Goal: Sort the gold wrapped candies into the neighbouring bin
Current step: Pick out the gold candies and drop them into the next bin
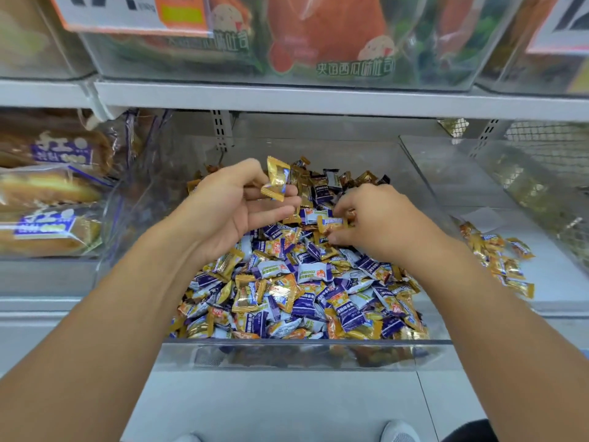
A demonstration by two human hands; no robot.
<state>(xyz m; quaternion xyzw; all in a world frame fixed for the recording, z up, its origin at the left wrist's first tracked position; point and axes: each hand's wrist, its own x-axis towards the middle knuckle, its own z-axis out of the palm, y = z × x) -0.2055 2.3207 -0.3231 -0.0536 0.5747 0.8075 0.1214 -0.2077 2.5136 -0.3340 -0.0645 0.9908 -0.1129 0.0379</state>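
A clear plastic bin (302,349) in front of me is heaped with mixed candies (296,288) in gold, purple and white wrappers. My left hand (236,208) hovers palm-up above the heap and pinches a gold wrapped candy (276,179) between thumb and fingertips. My right hand (379,218) reaches down into the pile, its fingers curled round another gold wrapped candy (331,224) at the surface. The neighbouring bin (478,193) on the right holds a small cluster of gold candies (500,256) near its left wall.
Bagged bread loaves (47,193) fill the bin to the left. A shelf (318,97) above carries clear bins of orange packaged snacks (318,36). My shoes (398,433) show at the bottom on the grey floor.
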